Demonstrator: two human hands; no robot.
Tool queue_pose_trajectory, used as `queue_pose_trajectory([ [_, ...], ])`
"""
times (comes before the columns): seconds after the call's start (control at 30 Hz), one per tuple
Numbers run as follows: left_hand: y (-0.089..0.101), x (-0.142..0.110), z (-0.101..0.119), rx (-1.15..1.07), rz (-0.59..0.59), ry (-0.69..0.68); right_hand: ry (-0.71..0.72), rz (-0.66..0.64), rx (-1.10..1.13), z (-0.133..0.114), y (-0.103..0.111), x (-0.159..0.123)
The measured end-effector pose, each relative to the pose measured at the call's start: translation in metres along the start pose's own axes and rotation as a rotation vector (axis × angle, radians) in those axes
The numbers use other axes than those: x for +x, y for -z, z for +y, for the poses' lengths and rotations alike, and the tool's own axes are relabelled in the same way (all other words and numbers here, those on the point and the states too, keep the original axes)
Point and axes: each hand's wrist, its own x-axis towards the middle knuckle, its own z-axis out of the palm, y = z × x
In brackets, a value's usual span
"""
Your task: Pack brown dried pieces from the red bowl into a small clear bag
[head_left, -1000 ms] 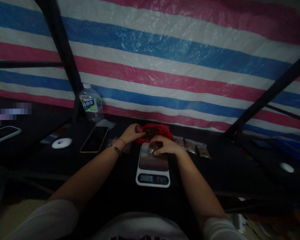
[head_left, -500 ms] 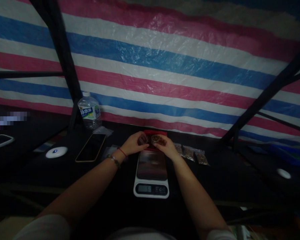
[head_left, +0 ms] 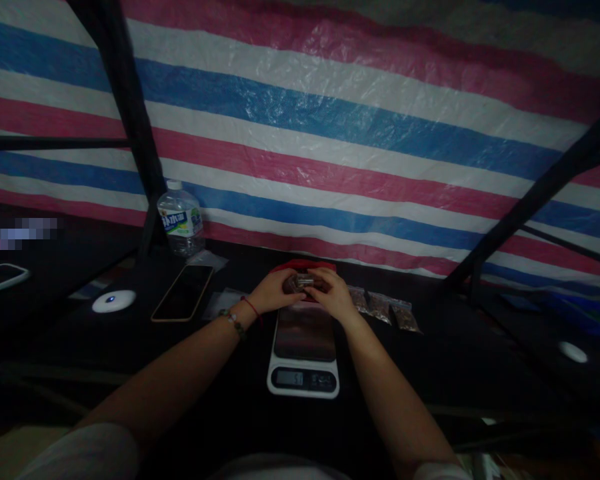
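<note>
Progress looks partial: both hands, left hand (head_left: 273,293) and right hand (head_left: 333,293), pinch a small clear plastic pouch of brown bits (head_left: 303,283) above the white digital scale (head_left: 304,350); three filled pouches (head_left: 383,308) lie finished beside it.

Single head-worn view, forward and down, near table (head_left: 105,347).

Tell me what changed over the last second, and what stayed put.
A second ago the right hand held the small clear bag on the scale while the left hand was at the red bag. Now both hands have met and pinch the small bag together above the scale's far edge. The scale, phone, water bottle and filled packets stayed put.
</note>
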Motion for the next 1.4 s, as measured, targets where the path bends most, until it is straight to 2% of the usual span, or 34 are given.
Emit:
queue_pose_trajectory([
  [0.17, -0.005, 0.0, 0.0, -0.035, -0.006, 0.012, -0.066, 0.017, 0.24, 0.003, -0.007, -0.002],
  [0.4, -0.007, -0.001, -0.003, -0.036, 0.059, 0.018, -0.082, 0.069, 0.329, 0.005, -0.007, -0.001],
  [0.53, -0.005, -0.001, -0.003, -0.083, 0.093, 0.04, -0.069, 0.029, 0.251, 0.009, -0.002, 0.0],
  [0.73, -0.003, -0.002, -0.003, -0.14, 0.072, 0.055, -0.045, -0.064, 0.141, 0.006, 0.001, 0.0],
  [0.93, -0.006, -0.002, -0.006, -0.092, 0.048, 0.041, -0.042, 0.003, 0.248, 0.0, -0.005, -0.001],
  [1.13, -0.009, -0.002, -0.012, -0.084, -0.027, -0.022, 0.069, -0.014, 0.044, -0.01, -0.003, 0.0],
  [1.4, -0.009, -0.002, -0.013, -0.163, -0.041, 0.002, 0.089, -0.017, 0.039, -0.01, 0.001, 0.001],
])
